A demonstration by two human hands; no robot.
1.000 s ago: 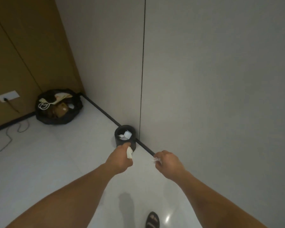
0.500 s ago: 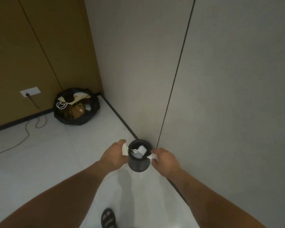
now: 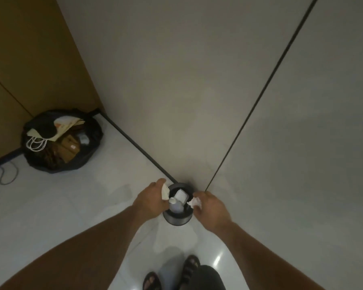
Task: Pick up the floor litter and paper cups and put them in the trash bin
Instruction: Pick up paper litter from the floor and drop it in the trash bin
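Head view: both forearms are stretched forward and down over a small dark trash bin (image 3: 177, 218) that is set on the white floor (image 3: 76, 208) right against the grey wall (image 3: 176, 91) and its dark baseboard (image 3: 138, 147). The left hand (image 3: 150, 203) is held at the bin's left rim, fingers curled around a folded white paper scrap (image 3: 165, 191). The right hand (image 3: 211, 208) is held at the right rim, fingertips pinched on a crumpled white tissue (image 3: 194, 202) just over the opening. Inside the bin a paper cup (image 3: 175, 205) and a white paper piece (image 3: 181, 195) are seen. Open floor is left to the left of the bin; the wall closes the right and far side. A black bag (image 3: 61, 141) of rubbish is seen well apart in the corner, beside a brown panel (image 3: 29, 59). Sandalled feet (image 3: 172, 275) are seen near the bottom edge.
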